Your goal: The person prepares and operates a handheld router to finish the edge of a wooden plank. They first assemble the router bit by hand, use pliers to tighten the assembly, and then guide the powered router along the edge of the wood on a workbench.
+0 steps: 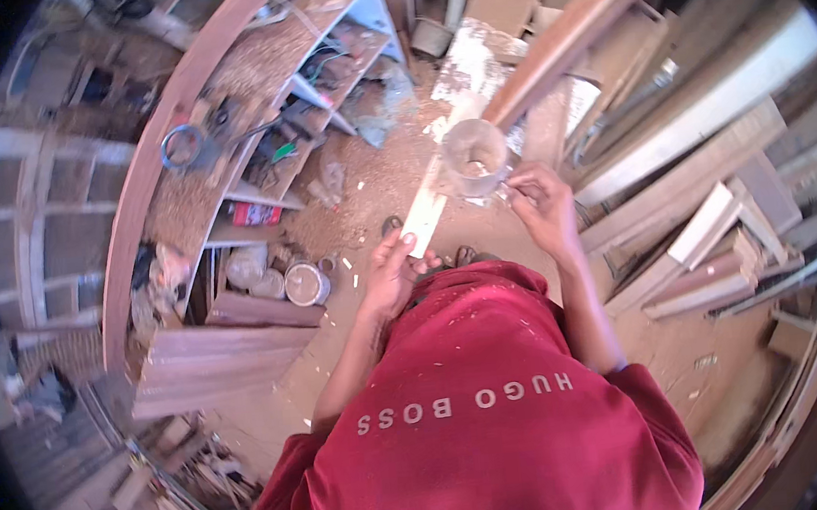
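My left hand [395,268] grips the near end of a pale wooden strip [427,213], which points forward and away from me. My right hand [542,202] is closed at the near right side of a clear round container [474,152], like a plastic jug or cup; whether it has a handle there is hard to make out. A little pale matter shows inside the container. The strip's far part lies beside or beneath the container, and I cannot tell whether they touch.
A shavings-covered shelf unit [248,84] stands at the left, with a blue tape roll [181,147] on top. Near it are a white bucket [306,284] and brown boards [214,364]. Long planks [684,182] lean at the right. A reddish beam [584,36] slants ahead. Sawdust covers the floor [365,200].
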